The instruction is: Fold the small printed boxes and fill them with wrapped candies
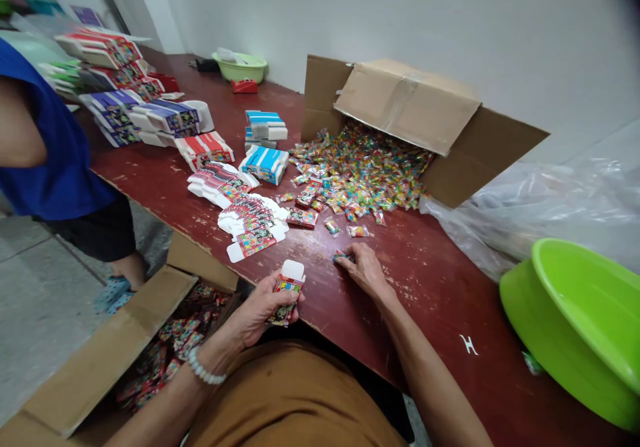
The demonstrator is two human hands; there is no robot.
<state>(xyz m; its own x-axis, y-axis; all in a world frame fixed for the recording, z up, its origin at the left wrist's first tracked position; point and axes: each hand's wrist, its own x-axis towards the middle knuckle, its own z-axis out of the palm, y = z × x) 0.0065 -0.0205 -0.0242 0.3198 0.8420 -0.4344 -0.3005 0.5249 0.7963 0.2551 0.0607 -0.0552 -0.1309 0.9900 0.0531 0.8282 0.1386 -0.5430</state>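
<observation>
A small printed candy box (287, 293) with its white top flap raised is in my left hand (265, 307), fingers wrapped around it at the table's front edge. My right hand (365, 270) is low over the red table, pinching a small wrapped candy (341, 256) between thumb and fingers. Just beyond it lie loose wrapped candies (358, 231). A large heap of wrapped candies (370, 167) spills from a tipped cardboard carton (410, 103). Two filled-looking small boxes, one of them a red box (302, 217), lie beside the heap. Flattened box blanks (255, 233) are fanned out to the left.
Stacks of blue boxes (265, 163), red boxes (205, 148) and purple boxes (165, 117) stand at the left. A green basin (575, 340) is at the right, near clear plastic sheeting (500, 213). Below, an open carton (120, 340) holds packed boxes. A person in blue (50, 140) stands left.
</observation>
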